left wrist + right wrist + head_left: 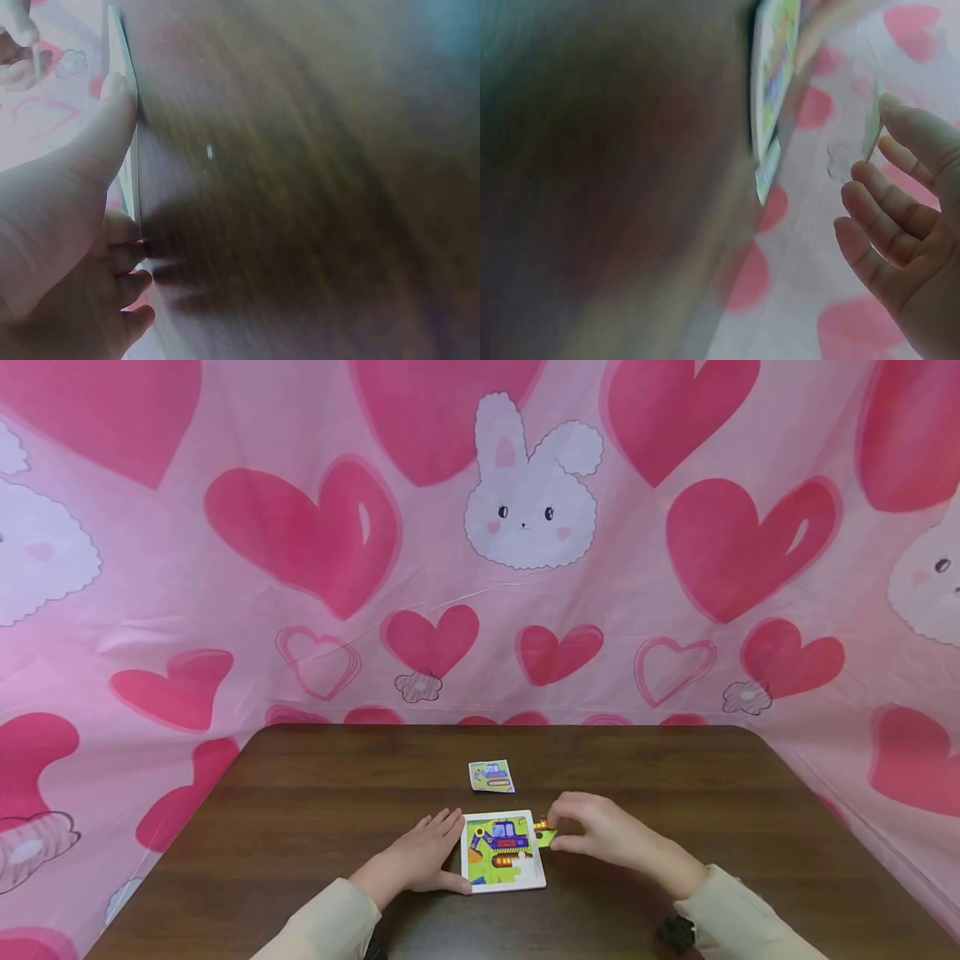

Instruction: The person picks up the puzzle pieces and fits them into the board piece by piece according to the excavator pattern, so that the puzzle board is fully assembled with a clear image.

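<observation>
A jigsaw puzzle of a blue digger in a white tray [510, 887] lies on the table, with a bare white gap at its lower right. My left hand [425, 853] rests along the tray's left side, fingers extended and thumb at the near corner. To the right of the tray, my right hand [600, 828] pinches a puzzle piece [546, 837] between thumb and fingers. The right wrist view has this piece edge-on [873, 124], raised off the table, with the other fingers loosely bent beneath it.
Behind the tray lies a small picture card [492, 776] with the same digger on it. The dark wooden table [337, 777] reaches back to a pink cloth backdrop [450, 585] printed with hearts and rabbits.
</observation>
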`<action>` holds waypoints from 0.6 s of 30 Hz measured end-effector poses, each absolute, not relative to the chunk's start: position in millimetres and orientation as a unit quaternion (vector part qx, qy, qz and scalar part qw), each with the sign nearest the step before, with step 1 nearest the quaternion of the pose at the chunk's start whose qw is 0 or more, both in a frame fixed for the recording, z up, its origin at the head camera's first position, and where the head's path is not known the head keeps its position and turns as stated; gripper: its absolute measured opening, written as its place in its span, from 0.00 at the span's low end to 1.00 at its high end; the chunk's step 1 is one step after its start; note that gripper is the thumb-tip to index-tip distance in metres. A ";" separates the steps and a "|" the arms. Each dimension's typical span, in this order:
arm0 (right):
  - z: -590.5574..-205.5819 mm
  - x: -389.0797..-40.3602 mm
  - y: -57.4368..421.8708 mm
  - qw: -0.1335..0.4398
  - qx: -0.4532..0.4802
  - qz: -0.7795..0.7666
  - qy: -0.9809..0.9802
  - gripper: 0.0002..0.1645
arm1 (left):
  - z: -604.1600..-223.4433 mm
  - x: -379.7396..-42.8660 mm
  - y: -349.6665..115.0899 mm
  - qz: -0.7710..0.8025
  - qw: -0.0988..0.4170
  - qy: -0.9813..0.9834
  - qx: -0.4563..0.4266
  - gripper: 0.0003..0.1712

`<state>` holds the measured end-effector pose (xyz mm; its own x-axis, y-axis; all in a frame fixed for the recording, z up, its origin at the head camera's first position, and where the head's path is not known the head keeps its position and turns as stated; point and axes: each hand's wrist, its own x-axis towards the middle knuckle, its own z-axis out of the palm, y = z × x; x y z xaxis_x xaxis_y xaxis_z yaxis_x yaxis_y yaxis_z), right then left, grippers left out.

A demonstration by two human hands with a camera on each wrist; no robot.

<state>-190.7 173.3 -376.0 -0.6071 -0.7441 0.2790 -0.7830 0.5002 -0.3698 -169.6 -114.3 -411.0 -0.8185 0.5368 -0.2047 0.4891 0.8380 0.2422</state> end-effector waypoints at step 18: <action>-395.1 -185.2 139.6 -0.007 0.481 0.085 -0.873 0.07 | -411.6 -170.1 -114.7 0.089 0.123 0.949 0.277 0.56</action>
<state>-185.2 139.6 -395.1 -0.5380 -0.8401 0.0692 -0.8376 0.5236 -0.1561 -170.1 -114.7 -411.6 -0.8165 0.5470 -0.1848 0.5029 0.8310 0.2379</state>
